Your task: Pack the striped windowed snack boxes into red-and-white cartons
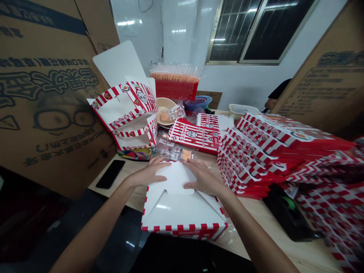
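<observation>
Red-striped white card carton (182, 212) lies at the near edge of the table (253, 223), under a left hand (146, 173) and right hand (202, 177), both open, flat, not gripping. Uneven pressure could crease its flap (175, 178); a bump could topple the uncountable stacked cartons (256, 159) at right. Two open cartons (132, 138) stand far left.

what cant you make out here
Head view:
Small print on the striped carton: too small to read.
Orange items in clear bags: too small to identify.
Person at far right: mostly hidden by a cardboard carton.
Folded white flap: partly covered by the left hand and right hand.
</observation>
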A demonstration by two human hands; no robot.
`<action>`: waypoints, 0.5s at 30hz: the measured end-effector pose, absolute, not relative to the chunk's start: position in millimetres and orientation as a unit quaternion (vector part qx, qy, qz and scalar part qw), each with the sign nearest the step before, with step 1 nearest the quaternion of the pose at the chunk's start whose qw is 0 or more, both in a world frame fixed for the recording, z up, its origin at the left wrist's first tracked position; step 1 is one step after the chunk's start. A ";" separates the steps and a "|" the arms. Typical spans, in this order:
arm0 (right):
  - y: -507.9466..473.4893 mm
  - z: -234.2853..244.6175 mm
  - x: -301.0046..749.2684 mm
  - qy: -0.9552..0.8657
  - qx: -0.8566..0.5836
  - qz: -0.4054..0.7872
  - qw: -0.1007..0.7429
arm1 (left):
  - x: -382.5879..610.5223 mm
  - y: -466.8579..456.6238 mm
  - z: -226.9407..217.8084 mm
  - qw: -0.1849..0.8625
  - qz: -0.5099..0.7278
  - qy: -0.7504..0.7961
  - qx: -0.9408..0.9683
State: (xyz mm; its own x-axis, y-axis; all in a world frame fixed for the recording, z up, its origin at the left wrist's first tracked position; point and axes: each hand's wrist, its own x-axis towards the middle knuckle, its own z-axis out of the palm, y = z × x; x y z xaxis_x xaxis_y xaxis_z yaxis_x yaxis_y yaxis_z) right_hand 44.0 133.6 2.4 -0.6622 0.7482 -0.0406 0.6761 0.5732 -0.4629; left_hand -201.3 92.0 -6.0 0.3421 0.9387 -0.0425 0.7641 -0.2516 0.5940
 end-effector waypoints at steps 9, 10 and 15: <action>130.9 6.0 37.9 -0.896 -0.395 0.202 0.012 | -196.7 90.3 -11.9 0.275 0.192 0.551 0.764; 131.1 7.0 40.2 -0.903 -0.374 0.211 0.016 | -198.6 88.0 -12.9 0.305 0.231 0.554 0.739; 134.5 2.7 50.9 -0.899 -0.380 0.214 0.045 | -198.4 71.9 -30.2 0.486 0.464 0.575 0.468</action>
